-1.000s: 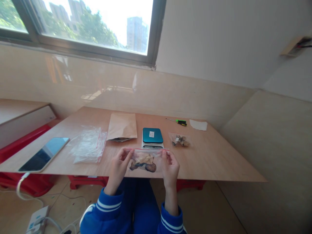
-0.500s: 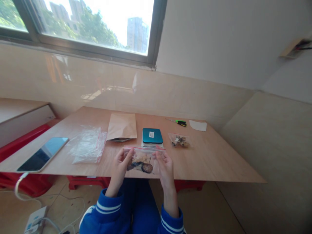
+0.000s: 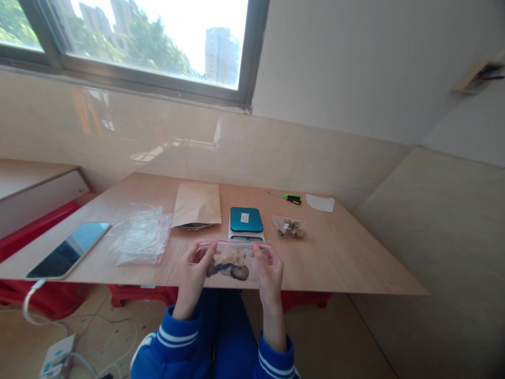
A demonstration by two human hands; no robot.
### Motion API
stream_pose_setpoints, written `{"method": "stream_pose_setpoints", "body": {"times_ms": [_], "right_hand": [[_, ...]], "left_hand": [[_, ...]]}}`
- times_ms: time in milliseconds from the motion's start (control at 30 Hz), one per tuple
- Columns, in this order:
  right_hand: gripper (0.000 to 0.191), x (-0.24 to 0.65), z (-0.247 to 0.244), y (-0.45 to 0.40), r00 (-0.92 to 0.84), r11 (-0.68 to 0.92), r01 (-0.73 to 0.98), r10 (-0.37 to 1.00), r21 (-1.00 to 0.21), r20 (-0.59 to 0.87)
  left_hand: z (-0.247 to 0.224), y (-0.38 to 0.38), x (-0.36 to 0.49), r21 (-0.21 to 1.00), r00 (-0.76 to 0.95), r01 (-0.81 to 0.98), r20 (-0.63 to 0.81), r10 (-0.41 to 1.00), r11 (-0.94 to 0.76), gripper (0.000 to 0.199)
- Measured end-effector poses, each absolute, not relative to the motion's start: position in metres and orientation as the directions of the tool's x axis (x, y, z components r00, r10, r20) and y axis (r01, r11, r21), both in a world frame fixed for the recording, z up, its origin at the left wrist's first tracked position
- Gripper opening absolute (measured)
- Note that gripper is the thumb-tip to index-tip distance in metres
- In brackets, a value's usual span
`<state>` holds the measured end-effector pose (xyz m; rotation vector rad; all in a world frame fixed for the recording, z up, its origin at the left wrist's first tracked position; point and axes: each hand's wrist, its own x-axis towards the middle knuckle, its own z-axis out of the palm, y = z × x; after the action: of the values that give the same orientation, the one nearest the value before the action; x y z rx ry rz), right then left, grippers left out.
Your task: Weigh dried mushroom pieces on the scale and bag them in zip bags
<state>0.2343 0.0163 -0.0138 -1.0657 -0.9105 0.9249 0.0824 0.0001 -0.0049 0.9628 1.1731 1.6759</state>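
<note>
Zip-top plastic bag (image 3: 239,248) hangs between the two hands, its long axis running crosswise from left to right and its red-edged seal along the far side. The left hand (image 3: 192,276) grasps the left end with fingers curled over the top edge, and the right hand (image 3: 270,276) grasps the right end the same way; neither has let go. Dried slices (image 3: 228,268), tan and dark brown, sit low in the bag, a little nearer the left hand. Blue striped sleeves (image 3: 177,337) run back from both wrists.

The bag is just in front of the digital scale (image 3: 246,221), which stands on the wooden table (image 3: 339,252). To the right of the scale lies a small bag of dried pieces (image 3: 290,227), with a green-handled screwdriver (image 3: 292,198) and a white paper scrap (image 3: 320,202) farther back. To its left are a kraft paper envelope (image 3: 196,206), loose clear plastic bags (image 3: 141,235) and, farthest off, a tablet (image 3: 69,250).
</note>
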Motion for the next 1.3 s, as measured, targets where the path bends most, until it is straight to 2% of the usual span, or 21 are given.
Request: {"method": "stream_pose_setpoints", "body": {"times_ms": [167,300,500,667,900,1100,1300], "right_hand": [[0.031,0.228,-0.011,0.016,0.356,0.209,-0.185,0.925,-0.96,0.133],[0.033,0.231,-0.013,0.018,0.341,0.18,-0.234,0.935,-0.955,0.093],[0.035,0.234,-0.012,0.014,0.133,0.168,-0.377,0.983,-0.911,0.126],[0.025,0.233,-0.012,0.015,0.197,0.201,-0.3,0.97,-0.933,0.145],[0.028,0.237,-0.012,0.015,0.226,0.173,-0.251,0.967,-0.953,0.116],[0.028,0.238,-0.012,0.016,0.244,0.177,-0.221,0.962,-0.959,0.121],[0.028,0.236,-0.013,0.017,0.244,0.173,-0.21,0.962,-0.962,0.119]], "left_hand": [[-0.006,0.001,0.081,0.953,-0.434,-0.214,0.102,0.895,-0.213,0.027],[-0.007,0.004,0.081,0.961,-0.325,-0.211,0.102,0.94,-0.178,0.027],[-0.012,0.005,0.087,0.94,-0.229,-0.298,0.096,0.969,-0.164,0.031],[-0.01,0.002,0.084,0.923,-0.19,-0.341,0.118,0.975,-0.178,0.024],[-0.003,0.002,0.077,0.942,-0.152,-0.263,0.173,0.973,-0.208,0.023],[-0.005,-0.001,0.07,0.965,-0.194,-0.181,0.153,0.969,-0.188,0.022],[-0.008,0.0,0.071,0.96,-0.238,-0.217,0.121,0.964,-0.174,0.023]]}}
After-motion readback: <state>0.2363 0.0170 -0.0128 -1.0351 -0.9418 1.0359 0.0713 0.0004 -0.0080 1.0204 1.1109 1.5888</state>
